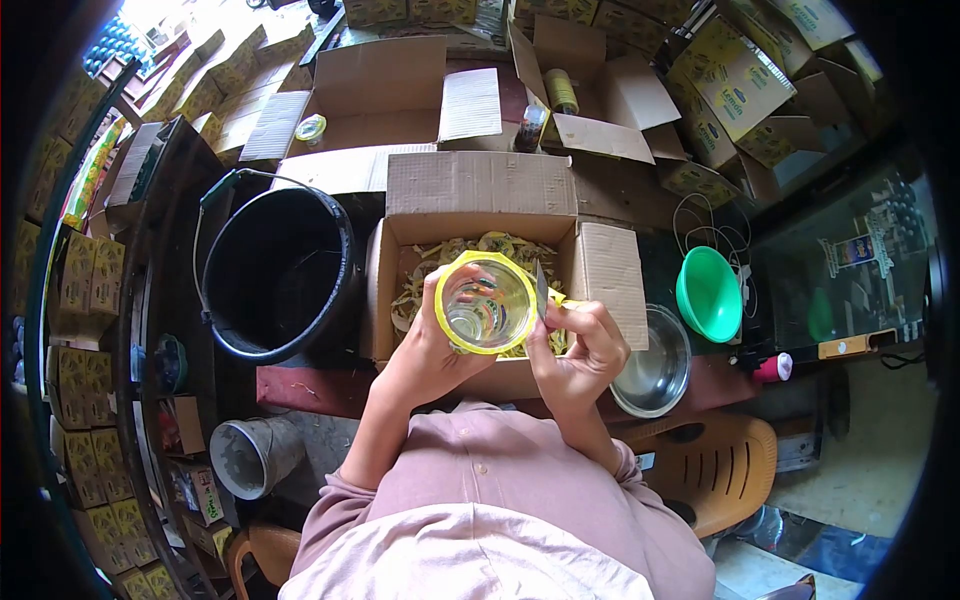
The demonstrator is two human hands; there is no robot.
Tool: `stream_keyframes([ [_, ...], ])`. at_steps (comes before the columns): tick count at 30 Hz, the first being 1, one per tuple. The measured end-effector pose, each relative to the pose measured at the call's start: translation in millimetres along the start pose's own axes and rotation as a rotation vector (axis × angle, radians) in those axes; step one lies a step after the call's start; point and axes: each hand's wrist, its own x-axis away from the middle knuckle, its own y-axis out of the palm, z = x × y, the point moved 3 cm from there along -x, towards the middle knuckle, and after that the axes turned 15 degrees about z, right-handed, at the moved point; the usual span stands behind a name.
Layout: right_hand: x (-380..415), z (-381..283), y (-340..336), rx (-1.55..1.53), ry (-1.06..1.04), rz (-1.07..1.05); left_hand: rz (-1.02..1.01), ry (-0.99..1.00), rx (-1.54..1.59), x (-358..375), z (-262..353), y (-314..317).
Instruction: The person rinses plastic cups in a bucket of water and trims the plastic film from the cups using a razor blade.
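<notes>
My left hand [428, 345] is wrapped round a clear plastic jar [486, 305]. Its round open mouth with a yellow rim faces up at me, and the inside looks bare. At the right of the rim, my right hand [582, 352] pinches a small knife [541, 288], its thin blade pointing up along the rim. The knife's handle is hidden by my fingers. A bit of yellow trim [562, 299] shows by my right fingertips. Both hands are above an open cardboard box [480, 185] that holds many curled yellowish strips [408, 298].
A black bucket [225, 290] stands left of the box. To the right are a clear bowl [676, 375] and a green bowl [712, 295]. Behind are open cartons [380, 75] and a yellow-labelled jar [562, 92]. An orange chair [725, 470] is at lower right, a grey bucket [245, 460] at lower left.
</notes>
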Motion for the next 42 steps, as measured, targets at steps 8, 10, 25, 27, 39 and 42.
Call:
stream_keyframes([
  [8,-3.4,0.6,1.9,0.041,0.007,0.006,-0.028,0.047,-0.021,3.3,-2.3,0.0],
  [10,-3.6,3.7,0.7,0.025,0.003,-0.011,-0.055,0.044,-0.022,5.1,-5.0,-0.8],
  [25,-1.5,-0.7,-4.8,-0.135,0.154,0.008,-0.009,0.0,0.302,3.1,-8.6,4.0],
  [27,-1.7,-1.6,-5.4,-0.133,0.141,-0.002,-0.005,0.001,0.291,3.0,-9.6,3.7],
  [39,0.1,-3.0,-4.6,-0.056,0.048,-0.05,-0.013,0.013,0.104,2.8,-2.8,-1.8],
  [42,-0.1,-3.8,-3.6,-0.026,0.011,-0.035,-0.023,0.018,0.063,2.9,-1.9,-1.9],
])
